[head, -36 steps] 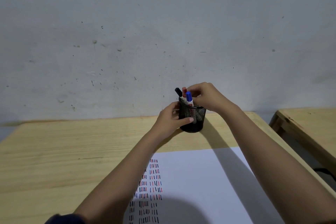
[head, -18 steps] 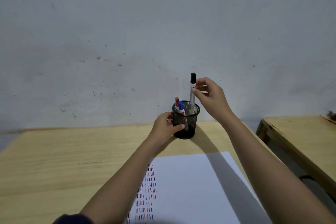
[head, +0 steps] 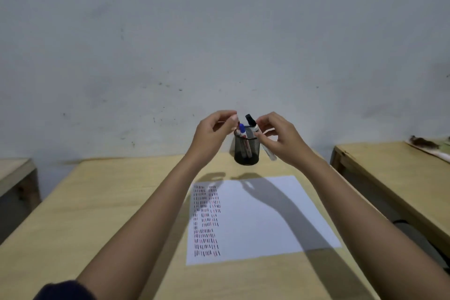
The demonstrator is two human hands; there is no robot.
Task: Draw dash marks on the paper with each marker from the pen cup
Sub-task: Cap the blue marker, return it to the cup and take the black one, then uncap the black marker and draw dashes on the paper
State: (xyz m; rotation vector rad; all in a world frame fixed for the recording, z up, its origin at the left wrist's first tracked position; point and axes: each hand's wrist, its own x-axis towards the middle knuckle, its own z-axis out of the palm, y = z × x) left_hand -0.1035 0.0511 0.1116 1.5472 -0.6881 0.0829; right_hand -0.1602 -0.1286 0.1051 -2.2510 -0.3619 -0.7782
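Wooden table (head: pixel 102 202), grey wall; right hand (head: pixel 280 140) grips black marker (head: pixel 258 134); left hand (head: pixel 214 129) loosely curled, empty.

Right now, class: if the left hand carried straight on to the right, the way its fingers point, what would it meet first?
Probably the black cap of the marker in the right hand; depth is unclear.

Both arms reach forward, raised; left hand (head: pixel 214 129) loosely curled, fingers apart and empty, right hand (head: pixel 280 140) pinching a black-capped white marker (head: pixel 258 137).
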